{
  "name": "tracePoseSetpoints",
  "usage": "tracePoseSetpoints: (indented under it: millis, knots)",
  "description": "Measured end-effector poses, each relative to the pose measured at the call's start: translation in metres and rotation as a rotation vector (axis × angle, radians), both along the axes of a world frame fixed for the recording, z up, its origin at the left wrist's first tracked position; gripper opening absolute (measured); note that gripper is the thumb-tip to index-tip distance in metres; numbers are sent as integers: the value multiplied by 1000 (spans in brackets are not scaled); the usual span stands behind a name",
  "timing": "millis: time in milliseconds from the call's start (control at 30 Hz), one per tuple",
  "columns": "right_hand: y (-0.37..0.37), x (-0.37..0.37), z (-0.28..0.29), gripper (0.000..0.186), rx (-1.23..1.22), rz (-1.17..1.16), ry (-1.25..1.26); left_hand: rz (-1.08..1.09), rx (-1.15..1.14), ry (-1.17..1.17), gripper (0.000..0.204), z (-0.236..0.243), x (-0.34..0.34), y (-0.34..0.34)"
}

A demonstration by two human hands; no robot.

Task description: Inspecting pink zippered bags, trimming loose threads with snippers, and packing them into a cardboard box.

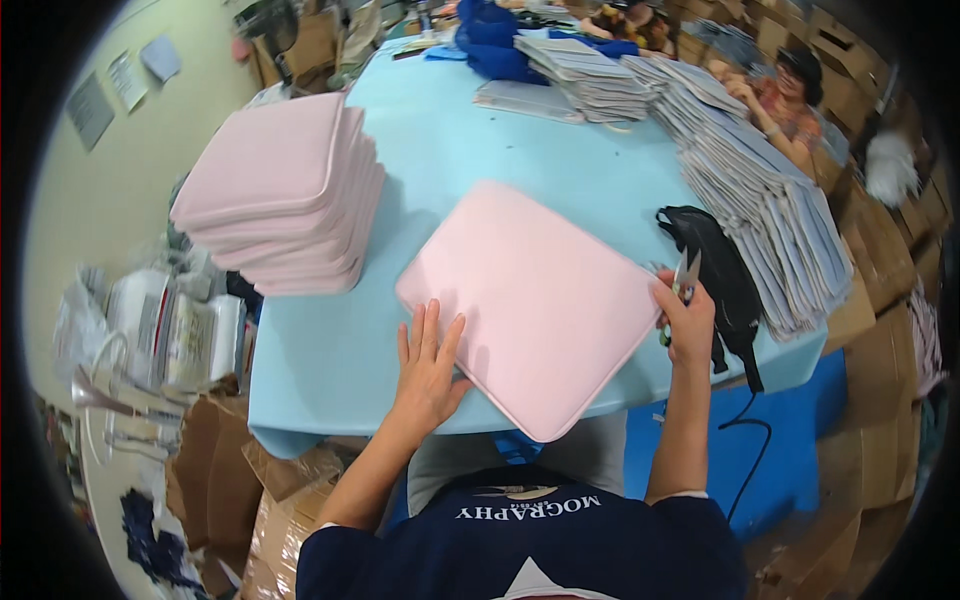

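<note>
A flat pink padded square with piped edges (535, 310), like a cushion or a sleeve, lies turned cornerwise on the table in front of me. Its near corner reaches over the table's edge. My left hand (428, 370) rests on the pad's lower left side, fingers spread and holding nothing. At the right corner, my right hand (685, 320) is closed round a pair of scissors (687, 270) with the blades pointing up and away. The fingers of this hand also touch the pad's corner. A stack of similar pink pads (265, 170) stands at the left.
The light blue tablecloth (430, 150) covers the table. On the right lie a black bag with straps (715, 270) and long leaning stacks of grey flat pieces (770, 220). Blue fabric (490, 40) is heaped at the far end. A person (790, 95) sits beyond the right side.
</note>
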State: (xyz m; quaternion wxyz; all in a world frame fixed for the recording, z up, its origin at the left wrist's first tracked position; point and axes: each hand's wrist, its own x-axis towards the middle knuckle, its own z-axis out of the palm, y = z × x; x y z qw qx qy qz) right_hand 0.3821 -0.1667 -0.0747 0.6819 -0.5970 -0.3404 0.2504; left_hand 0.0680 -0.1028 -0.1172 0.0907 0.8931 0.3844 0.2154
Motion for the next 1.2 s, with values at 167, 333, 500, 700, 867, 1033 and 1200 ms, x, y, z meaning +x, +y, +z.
tracePoseSetpoints:
  millis: [167, 333, 500, 700, 867, 1033, 1200]
  knots:
    - [-2, -14, 44, 20, 199, -9, -55, -318, -125, -94, 95, 17, 29, 5]
    - [-22, 5, 66, 20, 381, 142, -399, -181, -19, -455, 89, 30, 12, 47]
    - [-20, 23, 65, 21, 598, 178, -399, -275, -799, -1085, 64, 25, -15, 79]
    - [-14, 65, 48, 17, 501, -16, -270, -429, -852, -839, 34, 34, 0, 33]
    - [10, 41, 54, 20, 333, -207, -510, -204, -960, -1203, 33, 48, -5, 18]
    - [32, 43, -2, 23, 161, -136, -244, 81, -482, -1509, 36, 83, -28, 44]
    - [42, 28, -70, 24, -150, 48, -291, 66, -70, -1710, 40, 149, -86, 122]
